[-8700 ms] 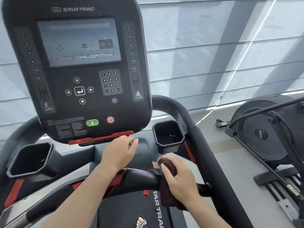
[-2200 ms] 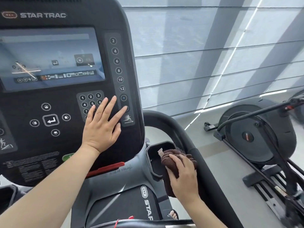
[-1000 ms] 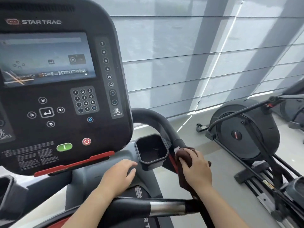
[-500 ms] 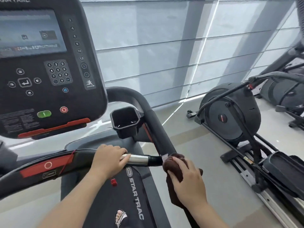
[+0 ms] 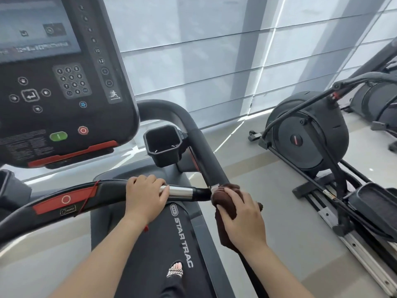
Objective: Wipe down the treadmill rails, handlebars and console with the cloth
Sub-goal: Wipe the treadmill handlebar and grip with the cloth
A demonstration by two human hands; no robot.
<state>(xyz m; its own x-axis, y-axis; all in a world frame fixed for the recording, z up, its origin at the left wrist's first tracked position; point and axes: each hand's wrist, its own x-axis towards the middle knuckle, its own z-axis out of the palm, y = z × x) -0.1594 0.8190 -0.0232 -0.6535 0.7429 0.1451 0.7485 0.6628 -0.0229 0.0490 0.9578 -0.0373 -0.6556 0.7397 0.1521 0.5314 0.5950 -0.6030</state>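
Brown cloth (image 5: 223,198): we see it bunched over the right side rail (image 5: 206,160), just where the front handlebar (image 5: 107,190) meets it; its lower end hangs down beside the rail.
Hidden parts: our right hand (image 5: 242,216) covers most of the cloth, and the rail below that hand is out of sight behind hand and forearm.
Cut off: the console (image 5: 64,82) runs past the top and left edges, so only part of its screen (image 5: 36,29) shows; the screen's content is blurred and we cannot read it.
Right hand: clenched around the cloth, pressing it onto the rail.
Left hand (image 5: 146,196): wrapped around the front handlebar, fingers curled over the end of its silver section (image 5: 180,192), near the cloth but apart from it.
Cup holder (image 5: 163,145): black, far of the hands beside the right rail; we make out no contents apart from small pale glints at the bottom.
Left holder (image 5: 6,186): mostly cut off by the edge, inside not visible.
Deck (image 5: 182,229): a foot in a sandal (image 5: 175,271) shows near us.
Right side: an elliptical machine (image 5: 309,134) stands well apart on the floor.
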